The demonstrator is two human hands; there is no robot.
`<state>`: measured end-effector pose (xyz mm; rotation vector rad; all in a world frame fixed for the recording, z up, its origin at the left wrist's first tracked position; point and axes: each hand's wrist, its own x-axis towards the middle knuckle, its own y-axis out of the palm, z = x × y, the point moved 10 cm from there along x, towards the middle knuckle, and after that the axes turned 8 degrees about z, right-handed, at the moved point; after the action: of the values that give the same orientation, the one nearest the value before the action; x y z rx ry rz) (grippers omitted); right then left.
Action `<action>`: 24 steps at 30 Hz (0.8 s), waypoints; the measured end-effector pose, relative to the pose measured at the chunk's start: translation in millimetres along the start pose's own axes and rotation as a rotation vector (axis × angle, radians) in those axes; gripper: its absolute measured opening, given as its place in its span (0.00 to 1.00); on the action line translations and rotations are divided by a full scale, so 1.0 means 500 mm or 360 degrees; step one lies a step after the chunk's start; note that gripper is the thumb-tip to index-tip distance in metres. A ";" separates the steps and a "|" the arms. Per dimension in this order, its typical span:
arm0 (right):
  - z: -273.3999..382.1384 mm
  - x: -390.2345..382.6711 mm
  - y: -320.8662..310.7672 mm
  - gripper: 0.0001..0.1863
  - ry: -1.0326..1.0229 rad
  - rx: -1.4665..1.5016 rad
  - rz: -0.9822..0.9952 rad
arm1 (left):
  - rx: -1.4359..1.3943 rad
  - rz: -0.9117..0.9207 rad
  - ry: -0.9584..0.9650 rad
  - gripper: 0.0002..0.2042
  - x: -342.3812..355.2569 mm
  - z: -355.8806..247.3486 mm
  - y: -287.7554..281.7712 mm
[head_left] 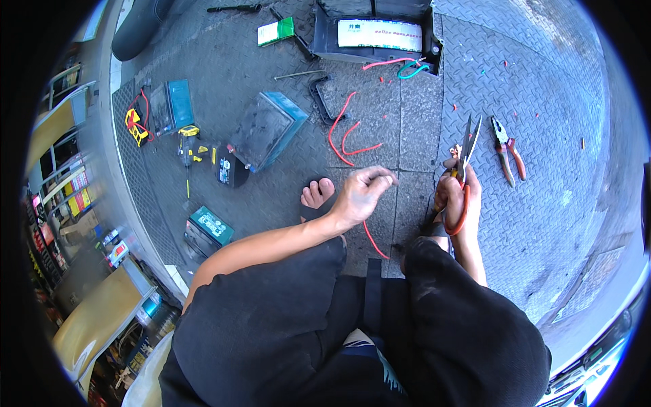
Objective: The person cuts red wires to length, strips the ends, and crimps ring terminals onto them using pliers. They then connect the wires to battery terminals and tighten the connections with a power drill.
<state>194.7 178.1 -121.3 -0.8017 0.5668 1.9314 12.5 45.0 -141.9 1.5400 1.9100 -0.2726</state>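
Observation:
My right hand [456, 193] grips a pair of scissors [465, 150] with red-orange loop handles, the blades pointing away from me and slightly apart. Small copper-coloured bits show by its fingertips. To the left, my left hand [366, 195] is closed in a pinch, and what its fingers hold, if anything, cannot be made out. From beneath that hand a red wire [375, 240] runs toward me; I cannot tell whether it is held. Farther off on the floor lie two red wire pieces, one long [333, 141] and one curved [354, 144]. Pliers [504, 150] with red-and-black handles lie right of the scissors.
A dark open toolbox [327, 34] stands at the far side, with green-handled cutters [412, 69] by it. Left are a large battery block [266, 132], a smaller teal-topped battery [209, 227], a screwdriver [188, 152] and a yellow meter [135, 127]. Red scraps dot the metal plate.

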 end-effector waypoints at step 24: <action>0.052 0.027 -0.025 0.20 -0.0331 -0.0970 -0.0134 | 0.1402 -0.0552 0.0416 0.13 -0.007 -0.134 -0.277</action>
<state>193.4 209.2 -114.2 -0.9582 -0.1976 2.0965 -140.0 38.8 -121.6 1.8071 2.4273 -1.2534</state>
